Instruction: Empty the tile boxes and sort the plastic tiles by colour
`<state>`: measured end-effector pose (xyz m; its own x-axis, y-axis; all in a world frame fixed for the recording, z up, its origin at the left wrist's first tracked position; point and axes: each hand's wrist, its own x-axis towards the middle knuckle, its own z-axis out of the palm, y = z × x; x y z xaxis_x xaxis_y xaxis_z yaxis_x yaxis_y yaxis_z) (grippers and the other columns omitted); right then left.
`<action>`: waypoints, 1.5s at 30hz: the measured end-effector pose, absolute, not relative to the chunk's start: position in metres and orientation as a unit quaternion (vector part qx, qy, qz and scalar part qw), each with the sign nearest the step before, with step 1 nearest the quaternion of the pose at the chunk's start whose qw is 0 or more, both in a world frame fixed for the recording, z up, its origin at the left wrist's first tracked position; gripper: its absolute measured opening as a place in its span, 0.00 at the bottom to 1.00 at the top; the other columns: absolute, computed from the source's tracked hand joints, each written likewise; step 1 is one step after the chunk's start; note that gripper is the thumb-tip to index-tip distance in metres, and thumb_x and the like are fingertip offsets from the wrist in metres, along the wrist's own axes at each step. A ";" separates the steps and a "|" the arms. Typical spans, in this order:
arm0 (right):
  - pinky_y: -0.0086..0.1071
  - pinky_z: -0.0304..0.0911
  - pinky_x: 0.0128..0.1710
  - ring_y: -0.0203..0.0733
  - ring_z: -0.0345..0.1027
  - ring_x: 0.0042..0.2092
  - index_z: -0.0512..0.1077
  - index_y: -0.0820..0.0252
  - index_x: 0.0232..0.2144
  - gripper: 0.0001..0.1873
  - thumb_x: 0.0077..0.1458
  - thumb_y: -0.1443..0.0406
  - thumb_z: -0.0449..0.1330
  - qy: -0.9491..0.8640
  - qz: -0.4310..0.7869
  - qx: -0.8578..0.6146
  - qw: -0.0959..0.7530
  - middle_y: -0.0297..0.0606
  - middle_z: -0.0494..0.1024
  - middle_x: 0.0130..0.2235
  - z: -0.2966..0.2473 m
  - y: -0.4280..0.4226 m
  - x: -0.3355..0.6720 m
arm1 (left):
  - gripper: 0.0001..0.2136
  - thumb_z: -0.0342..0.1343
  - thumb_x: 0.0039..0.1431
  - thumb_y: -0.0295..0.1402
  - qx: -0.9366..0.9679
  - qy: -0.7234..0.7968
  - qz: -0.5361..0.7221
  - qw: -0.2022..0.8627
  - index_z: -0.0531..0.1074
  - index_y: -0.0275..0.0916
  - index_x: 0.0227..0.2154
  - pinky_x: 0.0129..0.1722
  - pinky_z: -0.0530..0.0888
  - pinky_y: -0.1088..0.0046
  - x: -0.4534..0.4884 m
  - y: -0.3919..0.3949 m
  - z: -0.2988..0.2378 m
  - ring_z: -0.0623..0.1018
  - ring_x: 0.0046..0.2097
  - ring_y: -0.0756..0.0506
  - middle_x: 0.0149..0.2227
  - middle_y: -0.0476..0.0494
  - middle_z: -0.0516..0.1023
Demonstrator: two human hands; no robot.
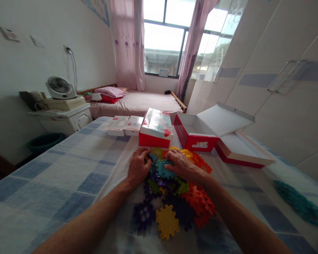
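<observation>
Curling over the heap, the right hand is partly closed, with its thumb against a light blue piece; I cannot tell if it grips it tight. The left hand is bent too, pressing in on the heap's left side. Its fingertips are hard to see, so I cannot tell if it has hold of anything.

Soft, slow fingers would help here, because the teeth on the edges could snag and drag other pieces along. Taking one piece by its flat middle and lifting it straight up should work best.

The pieces look like plastic, flat and square, with chunky teeth. A yellow piece lies at the near end of the heap. Orange-red pieces spread along the right, and a dark purple piece has little holes like a window.

Just past the heap stands a closed box with a shiny top. Next to it is an open red box with stiff sides. Underneath lies a cloth with blue and white checks.
</observation>
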<state>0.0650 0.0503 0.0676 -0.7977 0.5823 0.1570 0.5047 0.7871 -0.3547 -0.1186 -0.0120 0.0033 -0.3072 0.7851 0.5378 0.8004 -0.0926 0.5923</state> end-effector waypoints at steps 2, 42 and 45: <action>0.34 0.55 0.42 0.41 0.59 0.41 0.63 0.58 0.30 0.07 0.50 0.66 0.59 -0.936 0.156 -0.267 0.171 0.38 0.68 0.37 0.066 0.051 0.067 | 0.15 0.49 0.50 0.26 -0.589 -0.673 -0.448 0.008 0.74 0.38 0.40 0.53 0.67 0.60 -0.118 -0.012 0.004 0.71 0.49 0.41 0.46 0.41 0.72; 0.29 0.62 0.25 0.32 0.61 0.26 0.62 0.56 0.33 0.21 0.41 0.54 0.65 -0.504 0.633 -0.380 0.448 0.30 0.69 0.30 0.044 0.027 0.130 | 0.12 0.49 0.54 0.35 -0.638 -0.619 -0.458 -0.003 0.74 0.39 0.37 0.53 0.67 0.61 -0.118 -0.016 0.010 0.72 0.50 0.41 0.46 0.40 0.72; 0.28 0.60 0.24 0.32 0.61 0.25 0.63 0.57 0.34 0.20 0.42 0.54 0.65 -0.519 0.628 -0.385 0.433 0.30 0.69 0.29 0.049 0.029 0.125 | 0.14 0.49 0.58 0.37 -0.684 -0.562 -0.464 -0.012 0.72 0.40 0.44 0.55 0.65 0.63 -0.108 -0.026 0.018 0.69 0.53 0.42 0.50 0.41 0.71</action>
<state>0.1254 0.0292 0.0492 -0.3287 0.9438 -0.0345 -0.1446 -0.0864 -0.9857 -0.1084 -0.0257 0.0180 -0.0631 0.7813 0.6209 0.7582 -0.3670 0.5389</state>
